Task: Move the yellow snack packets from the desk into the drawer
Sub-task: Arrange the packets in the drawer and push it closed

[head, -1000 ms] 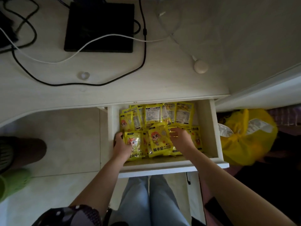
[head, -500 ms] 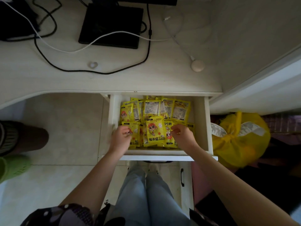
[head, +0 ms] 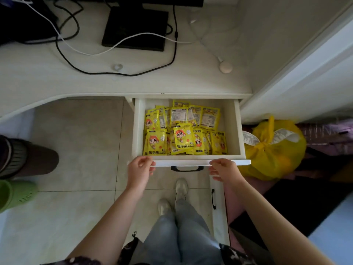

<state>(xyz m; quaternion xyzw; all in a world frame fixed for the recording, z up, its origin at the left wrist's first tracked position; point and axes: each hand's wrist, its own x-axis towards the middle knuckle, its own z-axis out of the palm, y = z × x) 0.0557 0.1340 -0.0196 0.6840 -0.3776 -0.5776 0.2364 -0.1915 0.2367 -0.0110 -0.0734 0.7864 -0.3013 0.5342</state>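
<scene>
The white drawer (head: 241, 131) stands pulled out under the desk (head: 57, 81). Several yellow snack packets (head: 182, 137) with a cartoon face fill it, some face up at the front, others label side up at the back. My left hand (head: 140, 170) rests at the left end of the drawer's front panel, fingers touching its edge. At the right end of that panel my right hand (head: 223, 169) touches the edge with fingers apart. Neither hand holds a packet. No packets lie on the desk top in view.
A black device (head: 133, 29) with black and white cables sits on the desk, plus a small round white object (head: 225, 67). A tied yellow plastic bag (head: 273, 148) lies right of the drawer. A lower drawer front with a black handle (head: 213, 198) stands below. Someone's foot (head: 28, 159) is at left.
Both hands have come out of the drawer, leaving the packets inside, and now sit on the drawer's front edge. The camera has moved back, showing more floor and my feet.
</scene>
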